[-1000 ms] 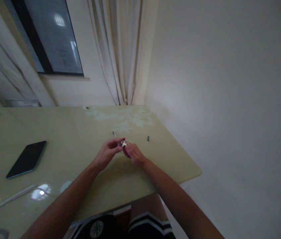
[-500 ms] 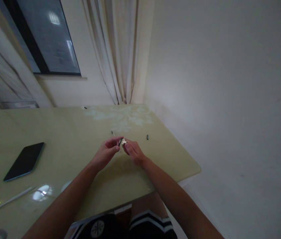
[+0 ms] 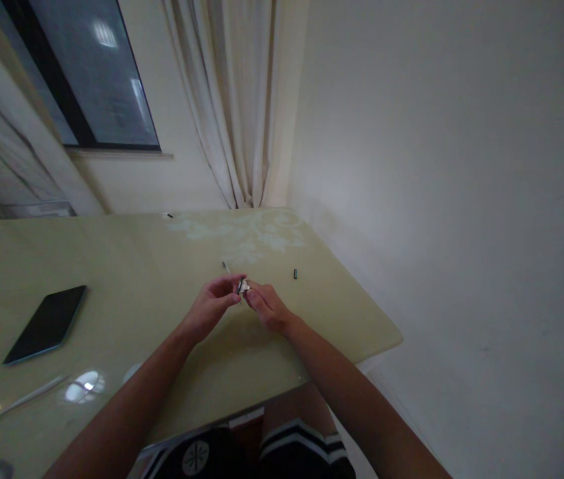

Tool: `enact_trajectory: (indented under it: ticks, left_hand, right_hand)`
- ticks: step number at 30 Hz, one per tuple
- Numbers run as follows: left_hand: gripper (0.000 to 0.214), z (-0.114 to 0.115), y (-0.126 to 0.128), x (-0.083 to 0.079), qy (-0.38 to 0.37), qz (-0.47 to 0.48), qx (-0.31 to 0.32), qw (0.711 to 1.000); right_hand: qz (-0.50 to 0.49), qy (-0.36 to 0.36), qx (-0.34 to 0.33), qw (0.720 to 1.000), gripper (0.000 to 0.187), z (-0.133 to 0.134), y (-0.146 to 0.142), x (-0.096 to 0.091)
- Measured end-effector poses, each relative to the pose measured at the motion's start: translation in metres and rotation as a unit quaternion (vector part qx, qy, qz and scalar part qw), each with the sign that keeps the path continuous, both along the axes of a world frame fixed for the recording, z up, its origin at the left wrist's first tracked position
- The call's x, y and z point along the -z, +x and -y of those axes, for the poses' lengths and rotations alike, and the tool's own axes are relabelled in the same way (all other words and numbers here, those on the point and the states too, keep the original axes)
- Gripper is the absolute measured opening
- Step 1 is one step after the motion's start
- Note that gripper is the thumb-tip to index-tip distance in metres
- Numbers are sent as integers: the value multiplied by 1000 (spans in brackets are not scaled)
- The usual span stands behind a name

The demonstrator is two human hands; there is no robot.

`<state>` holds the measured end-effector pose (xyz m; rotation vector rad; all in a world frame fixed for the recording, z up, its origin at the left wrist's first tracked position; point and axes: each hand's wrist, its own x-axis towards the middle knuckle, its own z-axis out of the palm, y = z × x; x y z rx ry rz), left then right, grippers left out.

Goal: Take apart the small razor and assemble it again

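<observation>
Both hands meet above the pale green table (image 3: 162,266), a little in front of its floral pattern. My left hand (image 3: 209,309) and my right hand (image 3: 265,307) pinch one small shiny object (image 3: 243,287) between their fingertips; it is too small to name. The fingers of both hands are curled and pressed on it. A thin short stick (image 3: 225,267) lies on the table just beyond the hands. A tiny dark piece (image 3: 294,273) lies to the right of them.
A dark phone (image 3: 45,323) lies flat at the left of the table. A white cable (image 3: 12,404) runs along the near left edge. The wall stands close on the right, and a curtain (image 3: 237,100) and window (image 3: 87,73) are behind the table.
The hands have stayed together on the small object, with slight finger movement turning it. The view has shifted a little to the right.
</observation>
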<state>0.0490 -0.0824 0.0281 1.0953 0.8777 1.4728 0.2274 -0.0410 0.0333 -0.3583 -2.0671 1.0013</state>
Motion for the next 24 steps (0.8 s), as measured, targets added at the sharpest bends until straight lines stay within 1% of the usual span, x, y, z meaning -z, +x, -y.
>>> enact_trajectory:
  ticks: [7,11,18,24]
  left_hand:
    - [41,1,-2,-7,10,-69,-32,997]
    - [41,2,-2,-13,11,-99,-40,994]
    - [41,2,-2,-14,7,-127,-52,990]
    - [42,2,0,-19,15,-122,-49,991]
  right_hand:
    - [38,-12,-18,999,42,-2,5,-5]
    - [45,-22,-22,998,41,-4,5,-4]
    - [54,-10,13,998,36,-9,2,4]
    - [32,-18,60,997,35,-11,0,2]
